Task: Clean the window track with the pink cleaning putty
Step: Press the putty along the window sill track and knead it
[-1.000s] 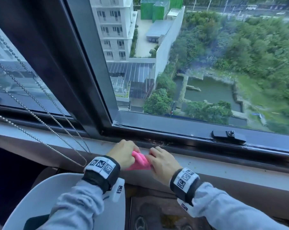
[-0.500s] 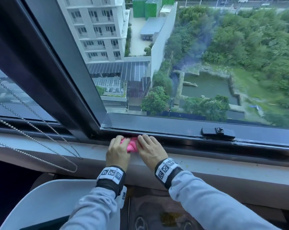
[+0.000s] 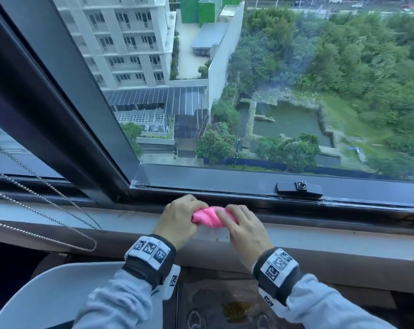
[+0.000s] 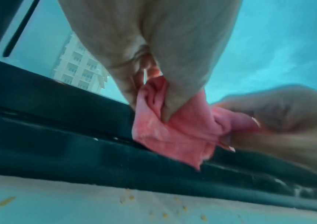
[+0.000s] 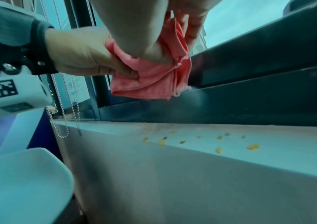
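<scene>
Putty: pink cleaning putty (image 3: 207, 217) held between both hands, lifted off the window track (image 3: 248, 202) and hanging just in front of it, above the pale sill (image 3: 320, 236); half a second before, pressed down into the track groove.
Putty shape: folded and creased, bunched into a short roll in the head view; a loose flap (image 4: 173, 141) drooping toward the track in the left wrist view, not touching it as far as could be told.
Left hand: left hand (image 3: 177, 219) curled around the putty's left end, thumb dug into the folds, fingers closed over the top.
Right hand: right hand (image 3: 245, 230) pinching the putty's right end, fingers bent over it and thumb beneath.
Change: both hands drawn back from the track toward the sill, the putty pulled up with them and stretched a little wider between the two grips.
Meaning: likely a press-and-lift pass just finished at the track's left end beside the dark mullion (image 3: 65, 110); folding the soiled face inward looked to be the step in hand.
Track: dark channel right of the hands, toward the black latch (image 3: 298, 188), apparently not yet worked; grime there too small to judge.
Sill: yellowish crumbs (image 5: 219, 145) scattered in front of the track, uncollected.
Farther out: bead chain (image 3: 46, 210) hanging left of the mullion, well apart from the hands.
</scene>
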